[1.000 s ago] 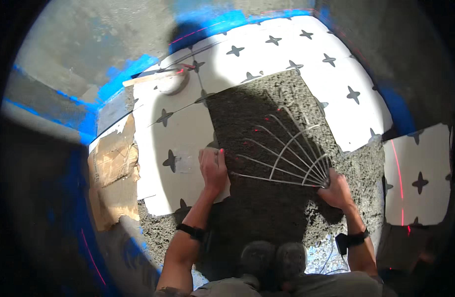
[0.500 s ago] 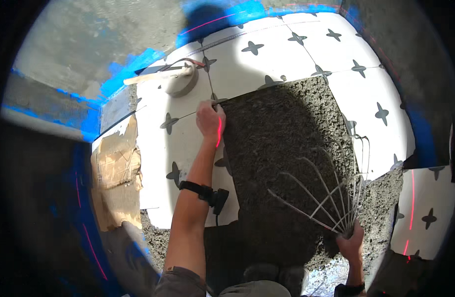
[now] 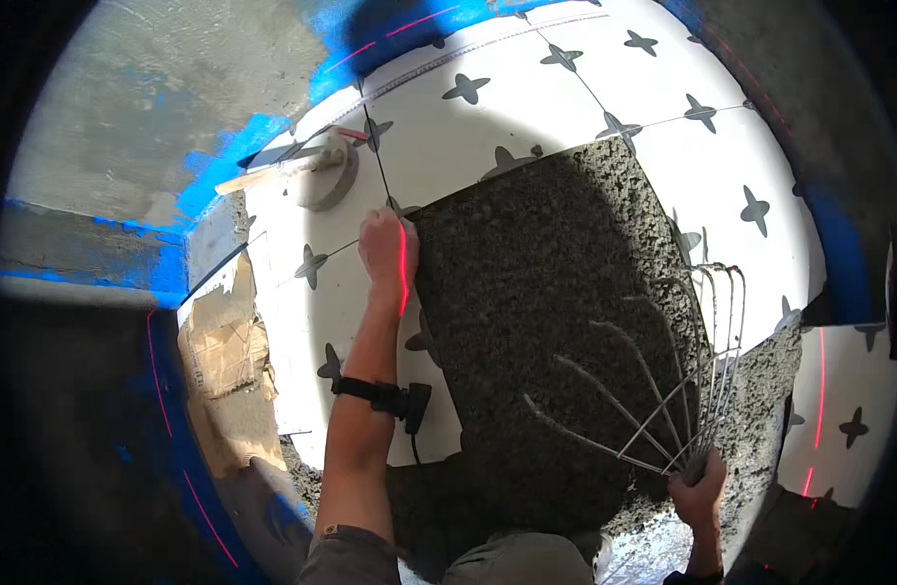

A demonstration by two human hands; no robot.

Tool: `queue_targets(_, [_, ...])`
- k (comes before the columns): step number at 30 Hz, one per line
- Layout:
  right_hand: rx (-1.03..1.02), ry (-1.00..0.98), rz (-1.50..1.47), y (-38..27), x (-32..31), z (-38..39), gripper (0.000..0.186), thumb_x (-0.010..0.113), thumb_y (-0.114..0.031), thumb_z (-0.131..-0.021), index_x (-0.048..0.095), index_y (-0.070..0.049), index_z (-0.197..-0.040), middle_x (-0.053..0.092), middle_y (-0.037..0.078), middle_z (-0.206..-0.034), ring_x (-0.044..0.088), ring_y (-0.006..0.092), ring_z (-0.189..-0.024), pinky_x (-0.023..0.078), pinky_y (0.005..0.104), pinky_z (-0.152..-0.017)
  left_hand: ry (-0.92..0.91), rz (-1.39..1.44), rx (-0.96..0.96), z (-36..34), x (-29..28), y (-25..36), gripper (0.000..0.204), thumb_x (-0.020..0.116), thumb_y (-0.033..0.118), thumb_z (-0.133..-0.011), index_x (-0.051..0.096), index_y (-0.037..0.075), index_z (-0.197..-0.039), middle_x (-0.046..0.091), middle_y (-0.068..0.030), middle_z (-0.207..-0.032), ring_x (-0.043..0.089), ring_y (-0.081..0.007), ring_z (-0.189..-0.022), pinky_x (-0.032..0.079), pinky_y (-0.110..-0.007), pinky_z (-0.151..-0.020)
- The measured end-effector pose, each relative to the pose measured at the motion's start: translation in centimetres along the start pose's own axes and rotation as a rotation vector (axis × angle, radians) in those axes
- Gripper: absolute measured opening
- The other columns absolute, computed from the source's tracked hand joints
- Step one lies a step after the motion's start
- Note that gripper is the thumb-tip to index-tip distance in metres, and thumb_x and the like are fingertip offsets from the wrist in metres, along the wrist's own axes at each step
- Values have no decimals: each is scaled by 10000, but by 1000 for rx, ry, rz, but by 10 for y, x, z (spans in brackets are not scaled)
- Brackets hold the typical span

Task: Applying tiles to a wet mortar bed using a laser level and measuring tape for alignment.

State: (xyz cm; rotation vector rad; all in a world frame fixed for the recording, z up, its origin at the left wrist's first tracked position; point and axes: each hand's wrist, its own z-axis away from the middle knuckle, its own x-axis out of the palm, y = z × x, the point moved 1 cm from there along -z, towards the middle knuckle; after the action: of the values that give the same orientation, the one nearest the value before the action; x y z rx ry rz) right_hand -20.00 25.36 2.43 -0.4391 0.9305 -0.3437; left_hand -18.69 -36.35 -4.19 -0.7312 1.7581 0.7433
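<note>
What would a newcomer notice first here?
Probably the wire rake, tines splayed, at lower right in the right hand. Next, the dark, rough mortar-like bed mid-frame, bordered by white tiles with dark four-pointed marks. A bright red line runs over the left hand near the bed's upper-left corner.

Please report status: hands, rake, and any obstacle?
Left hand at tile corner. Right hand holding rake over mortar; contact unclear. Round object farther ahead, touching neither.

the rough grey floor [image 3: 526,322] bears white tiles [image 3: 565,107] with dark star shapes and, at left, torn brown cardboard [image 3: 229,356].
</note>
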Motion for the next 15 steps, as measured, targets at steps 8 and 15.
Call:
queue_targets(8, [-221,121,-55,-1,8,-3,344,761,-90,-714,605,9,-1004,559,59,-769,534,171,-635,454,367,-578,-32,-154,91,-1,6,2,159,651,170,-919,690,19,-952,674,-155,-1017,677,-350,-1012,587,-468,-842])
queue_targets(15, [-286,169,-93,1,8,-2,345,754,-100,-720,611,3,-1017,566,46,-769,522,129,-637,443,343,-567,34,-38,69,1,6,1,179,653,177,-900,677,1,-922,668,-161,-988,669,-379,-957,565,-503,-836])
